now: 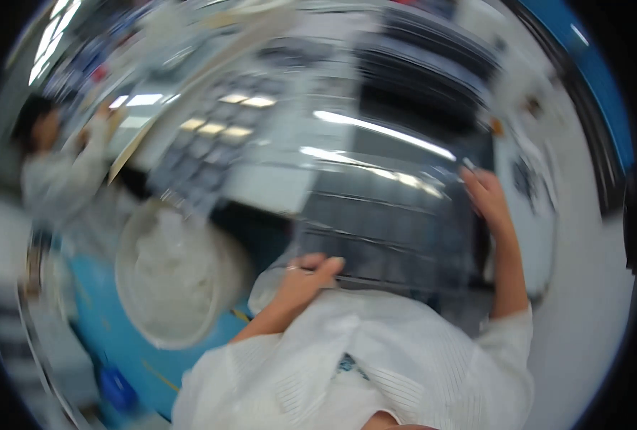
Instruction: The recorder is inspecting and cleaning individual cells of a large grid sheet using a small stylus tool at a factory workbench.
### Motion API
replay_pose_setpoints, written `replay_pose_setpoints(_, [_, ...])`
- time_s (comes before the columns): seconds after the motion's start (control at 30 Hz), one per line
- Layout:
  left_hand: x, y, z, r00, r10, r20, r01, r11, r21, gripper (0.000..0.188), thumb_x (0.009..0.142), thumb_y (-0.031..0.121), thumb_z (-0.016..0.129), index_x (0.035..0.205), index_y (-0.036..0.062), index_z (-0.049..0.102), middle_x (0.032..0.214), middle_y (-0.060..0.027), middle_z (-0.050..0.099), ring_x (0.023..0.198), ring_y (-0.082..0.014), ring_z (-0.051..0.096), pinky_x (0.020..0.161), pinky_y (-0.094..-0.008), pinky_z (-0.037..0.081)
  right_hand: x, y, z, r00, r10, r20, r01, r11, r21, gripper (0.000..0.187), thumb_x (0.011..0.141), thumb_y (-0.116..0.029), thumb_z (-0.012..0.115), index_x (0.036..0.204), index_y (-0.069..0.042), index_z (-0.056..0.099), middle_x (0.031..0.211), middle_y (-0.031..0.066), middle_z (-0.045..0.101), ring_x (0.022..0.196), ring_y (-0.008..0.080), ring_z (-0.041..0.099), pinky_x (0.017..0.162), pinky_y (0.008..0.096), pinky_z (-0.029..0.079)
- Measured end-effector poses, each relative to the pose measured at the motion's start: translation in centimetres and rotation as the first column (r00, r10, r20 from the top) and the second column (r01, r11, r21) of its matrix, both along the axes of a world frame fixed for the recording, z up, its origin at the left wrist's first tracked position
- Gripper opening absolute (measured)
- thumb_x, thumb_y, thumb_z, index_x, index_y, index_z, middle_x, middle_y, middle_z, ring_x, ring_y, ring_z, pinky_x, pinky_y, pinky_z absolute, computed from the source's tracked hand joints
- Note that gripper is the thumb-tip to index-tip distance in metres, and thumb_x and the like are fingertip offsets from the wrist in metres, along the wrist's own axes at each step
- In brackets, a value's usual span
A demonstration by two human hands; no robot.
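Note:
A dark tray with rectangular compartments [375, 247] lies in front of my body, with shiny clear plastic film [404, 168] over it. My left hand [311, 276] is closed at the near left edge, thumb and fingers pinching the film; a loose clear fold [264, 287] bulges beside it. At the far right corner my right hand [484, 193] grips the edge of the film, its fingertips curled. Motion blur hides whether either hand also holds the tray's rim.
A stack of black trays [426, 79] stands beyond the film. Grey compartment trays [211, 132] lie on the table at left. A large whitish bin [171, 276] with pale plastic inside stands on the blue floor [146, 365]. Another person [68, 165] works at far left.

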State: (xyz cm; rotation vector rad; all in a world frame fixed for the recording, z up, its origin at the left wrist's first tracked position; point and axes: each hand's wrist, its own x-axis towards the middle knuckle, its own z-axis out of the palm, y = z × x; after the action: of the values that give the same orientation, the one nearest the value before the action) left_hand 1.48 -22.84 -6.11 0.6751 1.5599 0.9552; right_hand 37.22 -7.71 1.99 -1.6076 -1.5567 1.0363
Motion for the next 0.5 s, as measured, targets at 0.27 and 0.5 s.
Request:
replay_pose_setpoints(0.27, [-4.1,2.2,3.6,0.987,-0.101,0.125,0.049,0.93,0.364,0.022,0.099,0.022,0.055,0.084,0.0047,0.058,0.068,-0.0015,0.057,0.054,-0.0057,0.048,0.046,-0.0191,0.036,0.3,-2.9,2.0,0.996,0.07,0.058,-0.067,0.997,-0.048,0.04,0.093,-0.039,0.062,0.072,-0.005,0.058,0.065,0.0022,0.062,0.05,0.0066,0.049,0.044,0.0234,0.039])
replay_pose_setpoints(0.5, [0.3,3.6,7.1,0.904,-0.413,-0.115,0.42,0.799,0.431,0.02,0.099,0.015,0.055,0.083,0.0022,0.056,0.064,-0.0021,0.057,0.049,-0.0056,0.049,0.045,-0.0187,0.037,4.9,-8.2,3.7,0.995,-0.099,-0.007,0.1,0.991,0.089,0.03,0.09,-0.034,0.065,0.076,-0.008,0.061,0.069,-0.001,0.063,0.056,0.0029,0.048,0.046,0.0206,0.033])
